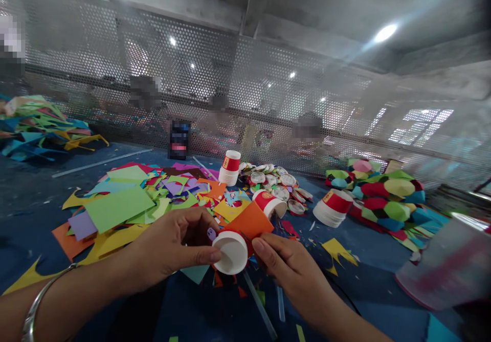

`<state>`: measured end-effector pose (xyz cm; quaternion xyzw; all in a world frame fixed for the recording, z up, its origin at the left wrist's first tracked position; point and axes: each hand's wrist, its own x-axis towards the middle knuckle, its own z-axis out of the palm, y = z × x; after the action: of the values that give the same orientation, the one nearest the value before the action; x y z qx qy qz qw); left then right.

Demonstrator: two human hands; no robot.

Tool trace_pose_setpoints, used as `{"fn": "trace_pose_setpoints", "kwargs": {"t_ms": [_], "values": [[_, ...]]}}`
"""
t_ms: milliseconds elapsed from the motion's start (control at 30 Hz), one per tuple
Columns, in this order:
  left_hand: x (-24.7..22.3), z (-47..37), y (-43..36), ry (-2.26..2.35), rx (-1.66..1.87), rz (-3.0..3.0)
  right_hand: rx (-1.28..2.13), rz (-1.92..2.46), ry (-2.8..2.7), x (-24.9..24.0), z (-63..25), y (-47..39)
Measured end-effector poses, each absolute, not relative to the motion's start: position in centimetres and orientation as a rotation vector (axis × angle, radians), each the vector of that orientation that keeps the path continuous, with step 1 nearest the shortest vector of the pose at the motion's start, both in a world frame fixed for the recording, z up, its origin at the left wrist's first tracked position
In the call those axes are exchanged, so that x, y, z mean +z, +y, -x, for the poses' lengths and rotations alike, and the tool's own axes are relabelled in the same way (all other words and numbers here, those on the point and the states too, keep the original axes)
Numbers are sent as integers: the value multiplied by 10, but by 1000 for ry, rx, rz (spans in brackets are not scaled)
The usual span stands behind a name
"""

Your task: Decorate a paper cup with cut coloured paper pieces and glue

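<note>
My left hand (180,245) grips a small paper cup (230,254), thumb on its rim. The cup's round white end faces me; its side is mostly hidden. A small purple piece with dark marks (211,234) shows by the left fingers. My right hand (284,263) is closed at the cup's right side, thumb against the fingers, at the corner of an orange paper sheet (251,223). That sheet stands just behind the cup. Whether the right fingers pinch the sheet, the cup or both, I cannot tell.
Coloured paper sheets and scraps (118,204) spread at left. Red-and-white paper cups (333,208) stand in stacks; one stack (268,204) lies tipped. Clear sticks (261,306) lie in front. A translucent pink container (441,265) stands right, and a perforated metal screen (230,76) rises behind.
</note>
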<state>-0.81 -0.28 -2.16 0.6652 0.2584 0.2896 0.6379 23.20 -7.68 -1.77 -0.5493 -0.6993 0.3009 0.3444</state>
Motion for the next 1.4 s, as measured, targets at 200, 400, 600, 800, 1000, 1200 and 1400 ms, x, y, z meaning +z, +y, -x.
{"fn": "trace_pose_setpoints", "kwargs": {"t_ms": [200,400,600,800,1000,1200,1400], "values": [[-19,8,-4,591,643,-1529,802,1434,-1809,-19,-232,-78],[-21,9,-2,630,647,-1590,772,1443,-1838,-19,-232,-78],[-22,10,-2,660,662,-1617,756,1425,-1857,-20,-233,-79],[-23,10,-1,687,679,-1661,749,1434,-1861,-21,-232,-80],[-21,10,-3,706,694,-1668,737,1443,-1875,-20,-233,-80],[-20,9,-4,692,682,-1649,732,1429,-1878,-20,-232,-80],[-20,8,-2,694,697,-1675,737,1440,-1879,-19,-232,-81]]}}
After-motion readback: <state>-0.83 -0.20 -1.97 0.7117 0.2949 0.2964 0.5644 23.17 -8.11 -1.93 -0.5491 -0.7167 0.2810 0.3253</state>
